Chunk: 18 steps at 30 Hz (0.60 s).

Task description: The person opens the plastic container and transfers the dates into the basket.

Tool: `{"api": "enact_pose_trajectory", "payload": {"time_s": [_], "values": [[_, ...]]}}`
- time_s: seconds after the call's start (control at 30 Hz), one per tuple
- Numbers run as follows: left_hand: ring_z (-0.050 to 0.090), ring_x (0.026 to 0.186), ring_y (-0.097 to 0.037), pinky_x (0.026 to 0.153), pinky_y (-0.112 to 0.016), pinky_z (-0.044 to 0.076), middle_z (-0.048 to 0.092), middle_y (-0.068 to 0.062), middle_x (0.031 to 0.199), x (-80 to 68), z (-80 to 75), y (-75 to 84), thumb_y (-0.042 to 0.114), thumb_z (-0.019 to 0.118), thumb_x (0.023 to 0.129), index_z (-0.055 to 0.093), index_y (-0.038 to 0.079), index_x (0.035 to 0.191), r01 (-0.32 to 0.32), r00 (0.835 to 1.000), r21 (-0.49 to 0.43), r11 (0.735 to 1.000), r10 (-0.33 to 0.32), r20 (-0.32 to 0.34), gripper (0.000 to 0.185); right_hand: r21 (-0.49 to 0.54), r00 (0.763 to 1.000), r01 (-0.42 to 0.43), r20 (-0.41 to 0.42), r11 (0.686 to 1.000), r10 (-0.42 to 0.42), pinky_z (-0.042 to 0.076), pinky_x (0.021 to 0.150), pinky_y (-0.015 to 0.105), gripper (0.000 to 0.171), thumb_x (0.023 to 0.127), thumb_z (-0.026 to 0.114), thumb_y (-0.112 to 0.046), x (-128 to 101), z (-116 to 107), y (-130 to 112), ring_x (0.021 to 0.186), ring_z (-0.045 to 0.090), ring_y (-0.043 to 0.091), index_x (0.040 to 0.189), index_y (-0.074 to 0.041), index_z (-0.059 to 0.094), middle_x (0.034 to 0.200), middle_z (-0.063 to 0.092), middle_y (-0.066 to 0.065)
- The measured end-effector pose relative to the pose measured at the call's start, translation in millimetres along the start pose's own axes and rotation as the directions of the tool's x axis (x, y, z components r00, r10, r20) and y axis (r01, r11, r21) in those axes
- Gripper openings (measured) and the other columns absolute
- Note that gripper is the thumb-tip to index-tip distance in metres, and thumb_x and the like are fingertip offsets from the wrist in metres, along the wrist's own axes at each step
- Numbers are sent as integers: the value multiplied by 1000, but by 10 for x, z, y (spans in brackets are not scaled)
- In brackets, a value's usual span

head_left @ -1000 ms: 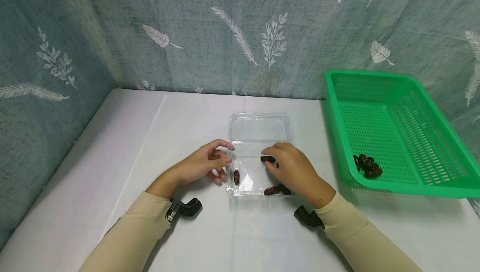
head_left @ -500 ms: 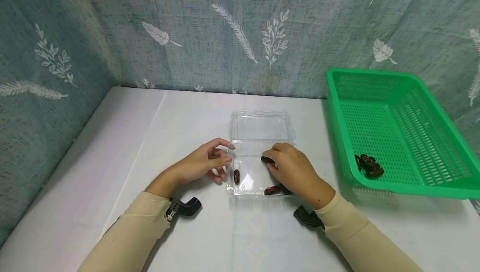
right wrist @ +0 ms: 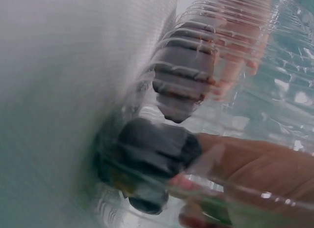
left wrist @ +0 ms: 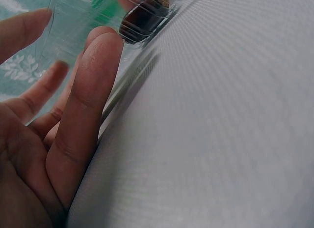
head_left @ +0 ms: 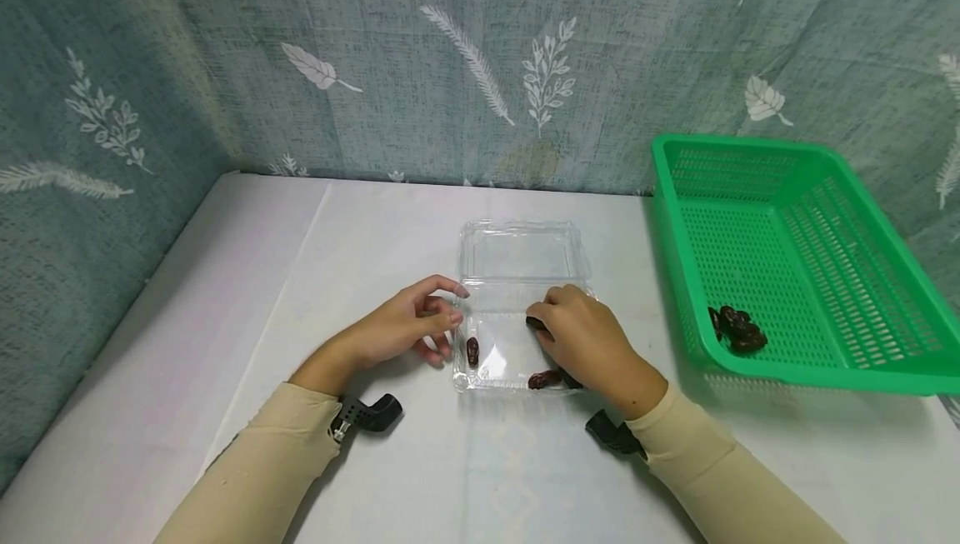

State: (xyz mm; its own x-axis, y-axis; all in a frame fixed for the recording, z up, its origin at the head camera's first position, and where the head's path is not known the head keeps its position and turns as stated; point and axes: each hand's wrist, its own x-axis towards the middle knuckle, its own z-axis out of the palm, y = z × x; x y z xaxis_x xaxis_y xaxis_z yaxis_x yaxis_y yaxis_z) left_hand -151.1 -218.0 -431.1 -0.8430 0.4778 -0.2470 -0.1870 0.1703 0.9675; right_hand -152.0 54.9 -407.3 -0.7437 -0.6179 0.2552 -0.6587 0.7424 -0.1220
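We seem to be at a makeshift recording booth rather than a lived-in room — a teal fabric backdrop printed with white leaves and feathers curtains off the back and left side, and a flat tabletop under a plain white cloth fills the space, with a green perforated plastic basket on it.

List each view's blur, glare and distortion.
Head view: sharp, evenly lit, soft shadows under the green basket, edges slightly bowed. Left wrist view: left hand close and soft, clear box blurred. Right wrist view: ribbed plastic warps the dates, white glints.
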Motion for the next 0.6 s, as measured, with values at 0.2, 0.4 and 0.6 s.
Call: {"api": "enact_pose_trajectory", "payload": {"time_s": [0.2,0.4,0.6], "values": [[68,73,-23,65,-43,64,59,-10,101,29,13,-2,18,62,100,43,11,140,-4,1000,0,1000,4,5,44,9,1000,8,-12,1000,-8,54,60,31,17,80,80,-6,-14,-11,33,77,58,18,96,-12,77,84,65,2],[67,73,-23,66,-43,64,59,-10,99,32,19,18,18,62,100,43,11,140,-12,1000,14,1000,12,10,45,70,999,22,-29,997,-20,55,63,28,17,83,79,-11,-27,-80,56,82,60,17,99,-14,77,90,68,0],[67,73,-22,66,-42,64,59,-10,101,13,13,10,18,62,100,42,10,140,-1,1000,25,1000,2,-6,46,119,996,45,-86,992,-35,54,64,26,18,85,77,-11,-57,-222,41,86,61,16,103,-16,77,95,70,-1]]}}
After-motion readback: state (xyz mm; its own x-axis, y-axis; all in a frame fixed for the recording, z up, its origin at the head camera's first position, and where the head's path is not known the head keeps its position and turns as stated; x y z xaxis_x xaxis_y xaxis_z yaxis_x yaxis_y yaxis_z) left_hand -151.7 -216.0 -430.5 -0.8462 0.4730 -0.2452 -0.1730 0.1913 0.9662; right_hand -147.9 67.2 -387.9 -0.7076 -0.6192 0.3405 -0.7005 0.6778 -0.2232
